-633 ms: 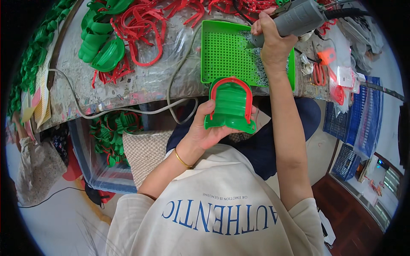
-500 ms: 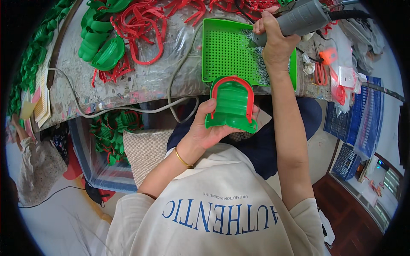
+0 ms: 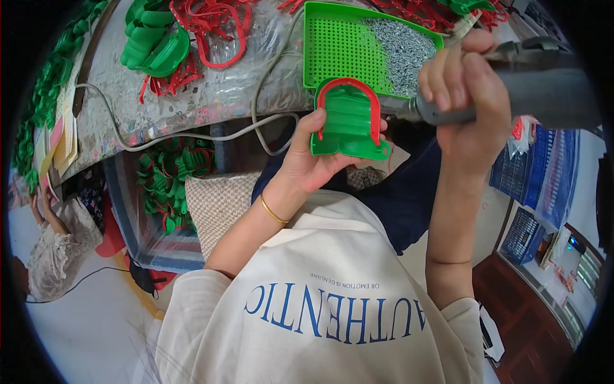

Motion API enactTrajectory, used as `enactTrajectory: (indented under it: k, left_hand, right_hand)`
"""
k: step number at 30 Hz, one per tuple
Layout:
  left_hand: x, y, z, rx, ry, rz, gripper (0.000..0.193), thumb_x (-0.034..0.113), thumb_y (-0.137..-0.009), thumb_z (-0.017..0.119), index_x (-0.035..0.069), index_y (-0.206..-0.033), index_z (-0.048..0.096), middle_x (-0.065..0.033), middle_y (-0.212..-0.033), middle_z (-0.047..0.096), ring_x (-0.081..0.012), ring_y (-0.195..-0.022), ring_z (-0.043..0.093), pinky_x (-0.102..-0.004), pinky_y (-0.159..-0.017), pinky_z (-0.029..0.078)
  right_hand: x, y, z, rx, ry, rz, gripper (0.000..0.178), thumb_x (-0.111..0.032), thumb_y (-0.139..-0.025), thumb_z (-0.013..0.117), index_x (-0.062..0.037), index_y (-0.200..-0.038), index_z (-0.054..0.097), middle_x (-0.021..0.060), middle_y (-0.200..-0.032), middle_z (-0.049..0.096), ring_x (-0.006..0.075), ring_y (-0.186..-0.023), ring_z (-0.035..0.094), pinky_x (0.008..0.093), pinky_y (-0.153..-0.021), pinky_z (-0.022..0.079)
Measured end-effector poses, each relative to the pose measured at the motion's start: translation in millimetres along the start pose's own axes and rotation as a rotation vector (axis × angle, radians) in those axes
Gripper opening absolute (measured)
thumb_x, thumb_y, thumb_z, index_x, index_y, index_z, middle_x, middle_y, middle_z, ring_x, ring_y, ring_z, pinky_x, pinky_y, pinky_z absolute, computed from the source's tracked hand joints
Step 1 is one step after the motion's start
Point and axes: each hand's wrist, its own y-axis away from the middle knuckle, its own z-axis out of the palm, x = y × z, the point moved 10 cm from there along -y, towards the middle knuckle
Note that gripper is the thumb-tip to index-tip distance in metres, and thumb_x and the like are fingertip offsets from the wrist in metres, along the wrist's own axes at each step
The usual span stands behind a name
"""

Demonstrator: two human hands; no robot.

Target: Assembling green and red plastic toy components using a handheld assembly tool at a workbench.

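Note:
My left hand [image 3: 304, 160] grips a green plastic shell [image 3: 348, 121] with ridges inside, its thumb on the left edge and its fingers underneath. Along the shell's rim runs a red U-shaped plastic strip [image 3: 376, 115]. A dark grey electric screwdriver [image 3: 543, 89] is wrapped in the fingers of my right hand [image 3: 470, 105], its tip pointing left toward the shell and still apart from it. The tip is blurred, so a screw on it cannot be made out. Just beyond the shell lies a green perforated tray [image 3: 342, 51] with many small silver screws [image 3: 406, 57] on its right side.
Green shells [image 3: 153, 48] and red strips [image 3: 217, 32] are heaped on the plastic-covered table. A grey cable [image 3: 128, 148] loops over its front edge. Below stands a blue-rimmed bin [image 3: 125, 211] of green-and-red pieces. Blue crates [image 3: 543, 166] stand right; another person's hands [image 3: 48, 211] show left.
My right hand has drawn the screwdriver from the tray's screws toward me and to the right, its tip now near the shell. The view has shifted; my left hand keeps its grip.

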Motion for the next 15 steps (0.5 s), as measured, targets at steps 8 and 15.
enactTrajectory:
  k: [8, 15]
  left_hand:
    - [-3.6, 5.2, 1.3, 0.046, -0.034, 0.007, 0.068, 0.046, -0.086, 0.055, -0.002, -0.132, 0.041, -0.025, -0.126, 0.052, -0.0362, -0.114, 0.055, -0.0472, -0.096, 0.047]
    - [-2.8, 7.6, -0.5, 0.062, -0.026, 0.015, 0.067, 0.046, -0.086, 0.056, -0.001, -0.132, 0.042, -0.0233, -0.125, 0.053, -0.0369, -0.113, 0.056, -0.0475, -0.096, 0.047]
  right_hand:
    - [5.6, 21.0, 1.9, 0.014, 0.108, -0.004, 0.023, -0.014, -0.09, 0.049, -0.002, -0.11, 0.049, 0.0001, -0.059, 0.041, 0.0105, -0.053, 0.041, 0.0276, -0.056, 0.036]
    - [8.6, 24.5, 3.7, 0.04, 0.141, -0.005, 0.022, -0.013, -0.089, 0.051, -0.001, -0.108, 0.049, 0.0008, -0.059, 0.042, 0.011, -0.052, 0.042, 0.0275, -0.056, 0.037]
